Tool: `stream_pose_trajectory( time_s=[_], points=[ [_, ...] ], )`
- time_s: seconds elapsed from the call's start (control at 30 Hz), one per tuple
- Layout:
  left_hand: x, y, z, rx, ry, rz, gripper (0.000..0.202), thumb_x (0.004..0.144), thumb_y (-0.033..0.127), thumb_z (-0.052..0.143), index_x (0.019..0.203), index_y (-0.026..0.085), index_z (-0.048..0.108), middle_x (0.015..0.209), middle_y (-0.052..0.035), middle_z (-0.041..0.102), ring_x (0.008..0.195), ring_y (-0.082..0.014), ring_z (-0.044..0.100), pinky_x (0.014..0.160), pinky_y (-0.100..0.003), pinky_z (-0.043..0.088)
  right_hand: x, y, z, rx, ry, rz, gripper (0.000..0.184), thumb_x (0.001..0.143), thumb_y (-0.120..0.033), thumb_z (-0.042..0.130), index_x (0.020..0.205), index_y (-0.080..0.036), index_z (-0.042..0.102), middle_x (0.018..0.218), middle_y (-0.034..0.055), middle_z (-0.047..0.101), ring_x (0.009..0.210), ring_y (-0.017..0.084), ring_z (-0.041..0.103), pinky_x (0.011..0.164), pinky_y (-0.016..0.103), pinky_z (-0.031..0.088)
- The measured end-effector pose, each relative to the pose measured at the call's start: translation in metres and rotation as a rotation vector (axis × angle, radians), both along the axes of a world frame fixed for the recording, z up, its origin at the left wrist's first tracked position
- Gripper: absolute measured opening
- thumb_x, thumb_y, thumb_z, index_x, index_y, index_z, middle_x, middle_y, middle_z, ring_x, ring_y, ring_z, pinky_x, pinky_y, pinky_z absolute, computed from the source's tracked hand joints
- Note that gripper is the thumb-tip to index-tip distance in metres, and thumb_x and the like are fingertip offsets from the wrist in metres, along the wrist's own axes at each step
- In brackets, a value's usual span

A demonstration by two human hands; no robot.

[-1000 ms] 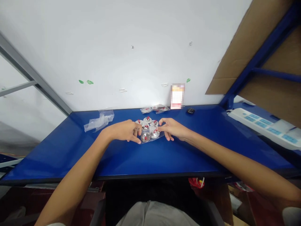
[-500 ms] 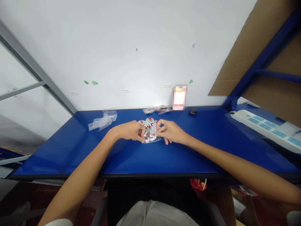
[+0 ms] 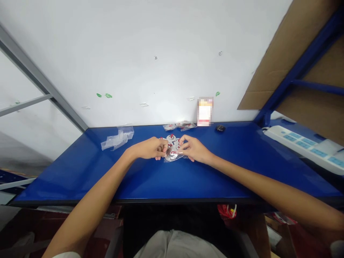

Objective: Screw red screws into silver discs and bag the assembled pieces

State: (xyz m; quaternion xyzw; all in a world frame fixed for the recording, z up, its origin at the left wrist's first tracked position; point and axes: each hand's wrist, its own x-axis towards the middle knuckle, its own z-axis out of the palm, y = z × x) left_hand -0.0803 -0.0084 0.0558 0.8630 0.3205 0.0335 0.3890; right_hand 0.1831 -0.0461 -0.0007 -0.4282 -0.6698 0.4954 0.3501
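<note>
Between my hands is a clear plastic bag with round, shiny silver discs bearing red parts inside. My left hand pinches the bag's left side, fingers curled. On the opposite side, my right hand grips the bag's edge between thumb and finger. Just beyond it, several more round silver discs with red parts lie on the blue table, partly covered by my fingers. Exactly what the discs are is too small to tell.
Flat clear plastic bags lie at the left. Filled bags of similar discs rest against the wall, beside a blurred upright card or box. A small black object sits right of it. A white power strip runs along the right side.
The bag has shifted and tilted slightly between my hands, its lower edge a little higher. My left fingers have curled in more on its side. Other things stay put.
</note>
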Motion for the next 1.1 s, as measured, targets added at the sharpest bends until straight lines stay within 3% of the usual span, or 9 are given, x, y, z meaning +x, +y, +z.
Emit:
stream_pose_trajectory(
  time_s=[0.2, 0.37, 0.47, 0.57, 0.7, 0.83, 0.93, 1.03, 1.1],
  points=[
    [0.0, 0.001, -0.001, -0.017, -0.011, -0.001, 0.023, 0.096, 0.04, 0.072, 0.089, 0.023, 0.058, 0.074, -0.0019, 0.075, 0.07, -0.0209, 0.075, 0.063, -0.028, 0.049, 0.0, -0.004, -0.001, 0.379, -0.278, -0.112, 0.035, 0.09, -0.046, 0.082, 0.093, -0.026, 0.054, 0.081, -0.0016, 0.081, 0.065, 0.018, 0.072, 0.063, 0.027, 0.049],
    [-0.002, -0.001, 0.005, 0.017, 0.044, 0.017, 0.02, 0.094, 0.036, 0.071, 0.09, 0.023, 0.056, 0.073, -0.001, 0.073, 0.066, -0.0206, 0.073, 0.061, -0.028, 0.047, 0.007, 0.001, 0.006, 0.277, -0.173, 0.014, 0.028, 0.097, -0.048, 0.072, 0.099, -0.026, 0.055, 0.084, -0.0017, 0.078, 0.054, 0.015, 0.069, 0.055, 0.028, 0.049],
    [0.001, -0.004, 0.009, 0.12, 0.067, 0.026, 0.02, 0.095, 0.039, 0.07, 0.092, 0.023, 0.058, 0.074, -0.0005, 0.071, 0.065, -0.0196, 0.069, 0.062, -0.029, 0.047, 0.012, 0.002, 0.016, 0.279, -0.111, 0.04, 0.031, 0.095, -0.051, 0.075, 0.104, -0.025, 0.061, 0.089, 0.0013, 0.08, 0.061, 0.018, 0.074, 0.058, 0.03, 0.055],
    [0.009, -0.01, 0.011, 0.299, -0.042, 0.095, 0.025, 0.098, 0.047, 0.067, 0.104, 0.023, 0.062, 0.088, -0.0037, 0.073, 0.075, -0.0207, 0.068, 0.068, -0.032, 0.049, 0.017, 0.001, 0.028, 0.35, -0.146, 0.041, 0.032, 0.093, -0.049, 0.079, 0.109, -0.024, 0.066, 0.093, 0.0028, 0.083, 0.071, 0.02, 0.077, 0.071, 0.034, 0.062],
    [0.022, -0.017, 0.005, 0.454, -0.224, 0.13, 0.039, 0.097, 0.051, 0.071, 0.124, 0.023, 0.065, 0.12, -0.0108, 0.073, 0.107, -0.0269, 0.068, 0.088, -0.037, 0.052, 0.026, -0.005, 0.046, 0.504, -0.254, 0.178, 0.029, 0.095, -0.04, 0.079, 0.119, -0.027, 0.072, 0.103, 0.0024, 0.084, 0.091, 0.022, 0.08, 0.084, 0.035, 0.062],
    [0.031, -0.019, -0.005, 0.238, -0.284, 0.055, 0.034, 0.1, 0.052, 0.068, 0.114, 0.021, 0.074, 0.109, -0.0078, 0.076, 0.096, -0.0237, 0.07, 0.085, -0.034, 0.053, 0.033, -0.014, 0.063, 0.586, -0.266, 0.195, 0.022, 0.096, -0.034, 0.078, 0.118, -0.032, 0.079, 0.111, 0.0022, 0.082, 0.092, 0.023, 0.078, 0.087, 0.039, 0.062],
    [0.037, -0.019, -0.012, 0.049, -0.432, 0.128, 0.033, 0.099, 0.05, 0.07, 0.101, 0.018, 0.074, 0.097, -0.0067, 0.076, 0.087, -0.0204, 0.07, 0.08, -0.031, 0.054, 0.034, -0.017, 0.07, 0.612, -0.126, 0.082, 0.024, 0.098, -0.031, 0.073, 0.122, -0.032, 0.077, 0.122, 0.0048, 0.079, 0.103, 0.026, 0.076, 0.095, 0.043, 0.062],
    [0.041, -0.017, -0.02, -0.05, -0.602, 0.265, 0.035, 0.096, 0.052, 0.074, 0.099, 0.017, 0.07, 0.092, -0.0057, 0.074, 0.079, -0.0186, 0.07, 0.073, -0.029, 0.056, 0.035, -0.011, 0.065, 0.554, 0.02, -0.057, 0.044, 0.096, -0.037, 0.077, 0.138, -0.03, 0.064, 0.14, 0.0095, 0.07, 0.114, 0.027, 0.074, 0.104, 0.047, 0.06],
    [0.043, -0.015, -0.024, -0.069, -0.684, 0.333, 0.037, 0.095, 0.053, 0.076, 0.098, 0.018, 0.066, 0.09, -0.0047, 0.072, 0.074, -0.0171, 0.068, 0.068, -0.029, 0.057, 0.034, -0.003, 0.055, 0.443, 0.014, -0.087, 0.063, 0.088, -0.043, 0.085, 0.142, -0.028, 0.057, 0.141, 0.0123, 0.068, 0.109, 0.026, 0.075, 0.104, 0.049, 0.061]
  ],
)
